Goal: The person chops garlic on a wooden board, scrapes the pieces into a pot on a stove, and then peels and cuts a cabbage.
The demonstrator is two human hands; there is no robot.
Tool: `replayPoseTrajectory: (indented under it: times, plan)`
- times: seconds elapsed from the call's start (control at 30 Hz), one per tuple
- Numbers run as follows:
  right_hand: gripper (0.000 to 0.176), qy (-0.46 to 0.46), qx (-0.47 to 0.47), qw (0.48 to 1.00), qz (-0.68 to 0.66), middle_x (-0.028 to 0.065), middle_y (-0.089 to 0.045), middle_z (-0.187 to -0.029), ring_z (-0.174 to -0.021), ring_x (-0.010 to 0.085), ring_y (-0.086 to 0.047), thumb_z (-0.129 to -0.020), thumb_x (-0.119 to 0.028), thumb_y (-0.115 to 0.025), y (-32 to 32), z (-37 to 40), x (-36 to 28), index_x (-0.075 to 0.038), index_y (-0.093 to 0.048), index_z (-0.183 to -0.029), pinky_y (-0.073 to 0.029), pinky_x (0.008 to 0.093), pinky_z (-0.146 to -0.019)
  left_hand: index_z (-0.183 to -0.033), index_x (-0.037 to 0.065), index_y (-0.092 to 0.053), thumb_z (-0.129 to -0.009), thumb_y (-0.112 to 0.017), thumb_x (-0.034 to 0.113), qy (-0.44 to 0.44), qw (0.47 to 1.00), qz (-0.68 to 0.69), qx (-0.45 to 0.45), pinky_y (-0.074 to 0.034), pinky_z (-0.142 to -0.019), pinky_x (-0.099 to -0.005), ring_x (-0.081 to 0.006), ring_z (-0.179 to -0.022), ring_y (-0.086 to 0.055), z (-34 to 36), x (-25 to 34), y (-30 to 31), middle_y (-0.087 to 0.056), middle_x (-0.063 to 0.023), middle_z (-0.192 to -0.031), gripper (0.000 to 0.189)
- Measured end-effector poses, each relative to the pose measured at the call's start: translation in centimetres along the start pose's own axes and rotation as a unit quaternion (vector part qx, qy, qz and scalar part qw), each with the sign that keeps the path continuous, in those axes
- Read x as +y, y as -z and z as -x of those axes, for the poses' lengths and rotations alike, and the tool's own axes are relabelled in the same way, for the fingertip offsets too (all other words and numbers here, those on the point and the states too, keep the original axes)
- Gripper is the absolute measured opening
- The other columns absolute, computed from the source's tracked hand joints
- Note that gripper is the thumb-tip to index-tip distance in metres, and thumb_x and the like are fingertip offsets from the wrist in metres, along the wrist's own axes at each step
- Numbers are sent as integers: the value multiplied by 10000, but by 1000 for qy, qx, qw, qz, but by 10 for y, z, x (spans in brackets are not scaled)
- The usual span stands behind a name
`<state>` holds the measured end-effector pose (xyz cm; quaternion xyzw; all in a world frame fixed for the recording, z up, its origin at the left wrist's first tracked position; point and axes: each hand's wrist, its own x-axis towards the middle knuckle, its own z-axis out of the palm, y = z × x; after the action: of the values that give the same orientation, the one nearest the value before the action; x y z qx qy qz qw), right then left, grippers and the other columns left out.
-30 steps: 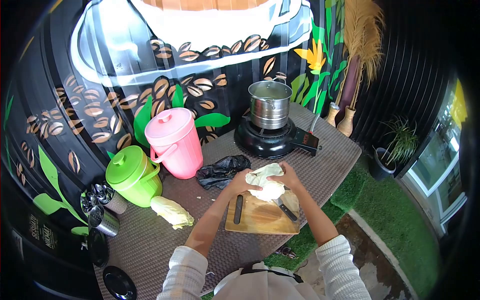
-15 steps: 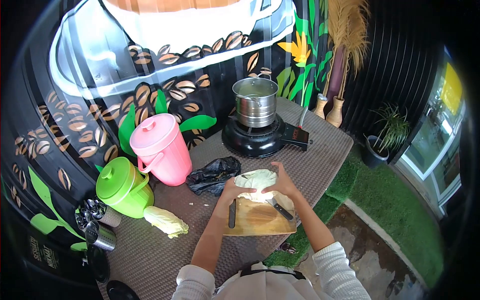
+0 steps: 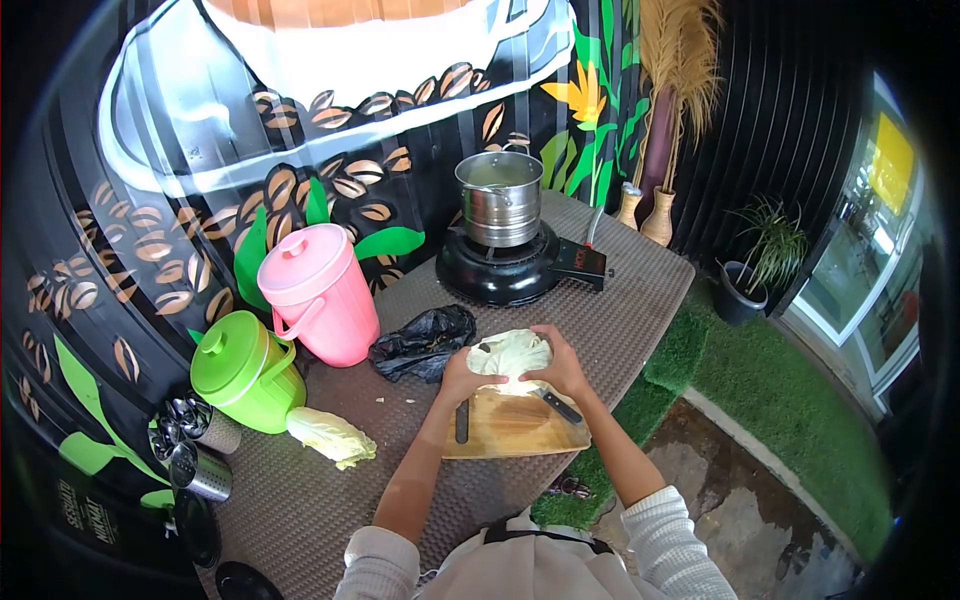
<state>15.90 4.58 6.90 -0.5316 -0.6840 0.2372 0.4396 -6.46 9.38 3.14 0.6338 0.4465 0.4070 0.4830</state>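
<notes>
A pale green cabbage [image 3: 512,358] is held between both hands over the far part of a wooden cutting board [image 3: 510,430]. My left hand [image 3: 468,376] grips its left side, and my right hand [image 3: 556,364] wraps round its right side with the fingers at the back. Below my left hand, a dark knife handle [image 3: 462,422] lies on the board. Another knife [image 3: 560,405] rests at the board's right, close to my right wrist. To the left, a piece of napa cabbage [image 3: 332,438] lies on the woven table [image 3: 320,530].
A steel pot [image 3: 499,205] stands on a black stove [image 3: 500,268] at the back. Left of the hands are a black plastic bag [image 3: 422,342], a pink jug [image 3: 322,300], a green jug [image 3: 247,375] and a metal utensil holder [image 3: 202,472].
The view has shifted slightly. The fingers of my right hand are now closer around the cabbage, where the thumb and fingers were more spread before.
</notes>
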Motion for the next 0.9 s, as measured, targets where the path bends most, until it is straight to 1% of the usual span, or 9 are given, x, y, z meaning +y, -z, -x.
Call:
replayPoseTrajectory:
  times: [0.1,0.17,0.3,0.4,0.47,0.63,0.73,0.8,0.9]
  plan:
    - [854,-33,-13,999,-30,162,-612,-1180,-1159,343,-570,-514,-153,-911,0,9,-3,-89,-480,-1248,-447,392,-984,-1027,-8,-663,-501,-959,214,-16,995,91,-42,-516,-810,-279,-135,-887,-650,6,6,1,-702,-80,-987,643]
    - [799,-13,5,999,-51,128,-585,-1179,-1139,249,-566,-522,-99,-917,-1,14,-9,-54,-491,-1195,-455,353,-964,-1000,3,-676,-510,-952,192,-6,997,70,-39,-515,-810,-276,-126,-869,-652,6,1,4,-707,-67,-967,592]
    - [748,-21,-19,999,-41,76,-553,-1068,-1019,208,-559,-558,-74,-901,12,15,-17,-74,-472,-1170,-466,331,-898,-1003,0,-676,-533,-940,161,-13,999,4,-45,-522,-784,-275,-124,-852,-656,18,42,10,-707,-64,-972,562]
    - [729,-31,-52,993,-99,61,-530,-1067,-1001,180,-540,-582,-59,-895,5,15,-9,-77,-468,-1173,-465,318,-880,-1003,-10,-672,-564,-933,148,71,988,8,-134,-528,-752,-273,-123,-835,-656,24,47,16,-706,-69,-968,535]
    - [722,-54,-53,989,-130,58,-528,-1069,-999,172,-539,-596,-51,-891,0,16,-11,-74,-466,-1178,-466,316,-876,-999,-22,-664,-584,-934,158,62,986,110,-113,-534,-735,-274,-126,-829,-656,28,46,18,-703,-79,-951,527]
    - [723,-60,0,993,-105,66,-570,-1051,-989,169,-574,-624,-27,-882,-11,23,-4,-63,-456,-1207,-489,316,-850,-1055,-12,-613,-667,-883,75,37,993,76,-84,-542,-778,-299,-145,-882,-657,32,28,15,-675,-83,-995,480]
    - [727,-147,22,977,-152,87,-612,-1032,-989,186,-614,-638,-17,-874,-8,34,-14,-54,-449,-1227,-516,321,-835,-1091,-4,-579,-651,-895,99,26,998,51,-22,-538,-788,-303,-149,-920,-646,33,23,5,-662,-86,-1004,551]
    - [732,-179,48,956,-229,115,-630,-1033,-994,203,-633,-651,-3,-863,-6,42,-20,-50,-434,-1242,-533,330,-838,-1136,16,-548,-647,-900,130,-69,995,-17,71,-527,-823,-316,-171,-957,-638,36,19,-2,-651,-82,-1034,613]
    - [731,-155,69,934,-313,115,-623,-1044,-1017,204,-623,-662,10,-850,-10,50,-9,-49,-420,-1250,-532,325,-852,-1179,30,-536,-656,-896,163,-111,990,50,75,-507,-880,-329,-197,-1010,-630,34,18,-15,-650,-85,-1065,649]
